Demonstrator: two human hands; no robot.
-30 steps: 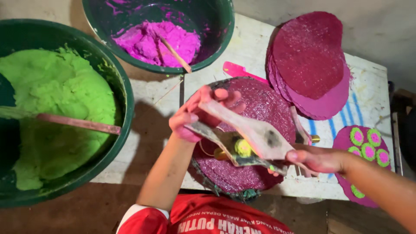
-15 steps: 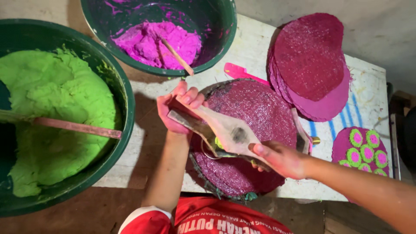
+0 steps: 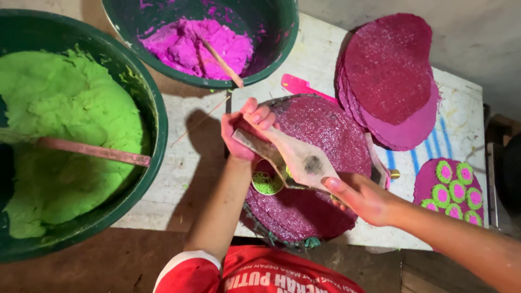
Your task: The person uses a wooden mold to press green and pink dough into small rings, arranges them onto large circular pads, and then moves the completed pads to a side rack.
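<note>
My left hand (image 3: 247, 130) grips the far end of a flat wooden press (image 3: 293, 157), and my right hand (image 3: 361, 198) holds its near end. The press lies across a round magenta mat (image 3: 325, 130) on the table. Under the press, at the mat's left edge, sits a small green lattice disc (image 3: 266, 183). Part of the press's underside is hidden by my fingers.
A big green tub of green dough (image 3: 49, 125) with a wooden stick (image 3: 92, 149) stands at left. A second tub with pink dough (image 3: 190, 46) and a stick sits at the top. Stacked magenta mats (image 3: 388, 70) lie top right; a mat with green-pink discs (image 3: 453, 190) lies far right. A pink spatula (image 3: 298, 86) lies on the white table (image 3: 195, 163).
Both hands have lowered the wooden press closer to the mat and shifted it left. A green lattice disc now shows under it at the mat's left edge.
</note>
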